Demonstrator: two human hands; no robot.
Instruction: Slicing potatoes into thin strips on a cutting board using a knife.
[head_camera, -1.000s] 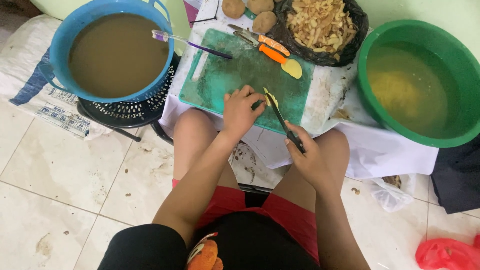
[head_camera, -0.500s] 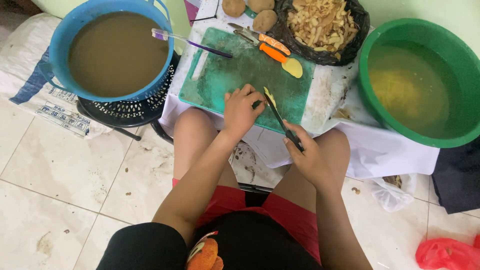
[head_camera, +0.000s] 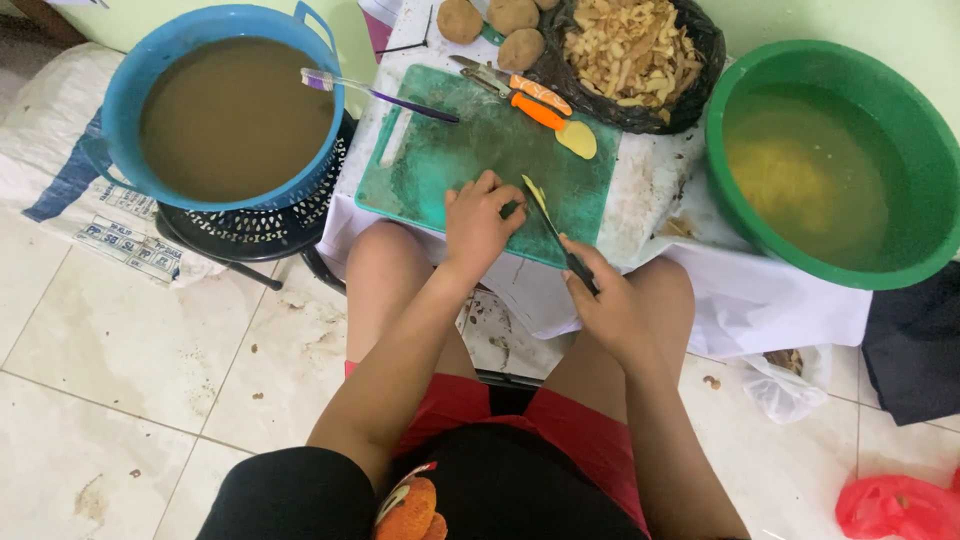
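On the desk's green board, the left hand pins a potato slice just beside its fingertips; likely wet, slippery, brittle; right hand grips the knife by its handle.

Table: cutting board, peel bag, potatoes.

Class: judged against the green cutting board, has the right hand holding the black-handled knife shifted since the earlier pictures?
No: the right hand and black-handled knife sit alike on the green plastic cutting board.
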